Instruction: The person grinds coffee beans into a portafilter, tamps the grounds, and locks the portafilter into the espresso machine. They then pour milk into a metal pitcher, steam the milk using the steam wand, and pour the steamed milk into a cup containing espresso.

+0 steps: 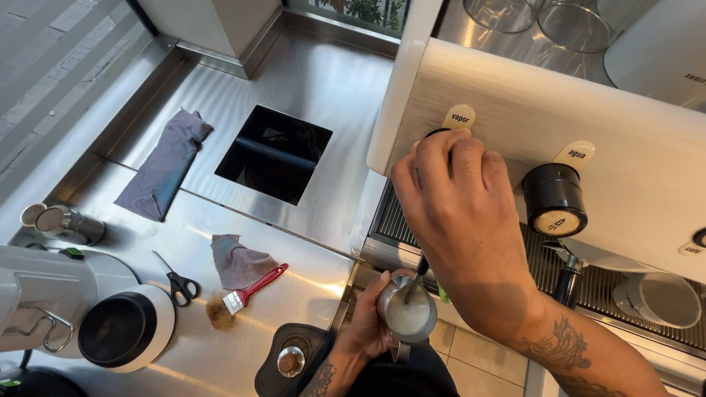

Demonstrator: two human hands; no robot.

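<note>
My right hand (454, 198) is closed around a black round knob on the front of the white and steel coffee machine (625, 132); the knob is mostly hidden under my fingers. My left hand (368, 327) grips a small steel pitcher (407, 312) with white milk in it, held below the machine. A thin steam wand (418, 278) dips into the milk. A second black knob (554, 199) sits to the right, untouched.
Steel counter (309, 81) with a square black knock-out hole (273, 153), two grey cloths (165, 165) (237, 262), red-handled brush (254, 289), scissors (176, 283), a grinder with black bowl (118, 329), a tamper on a black mat (289, 360), a white cup (658, 299) on the drip tray.
</note>
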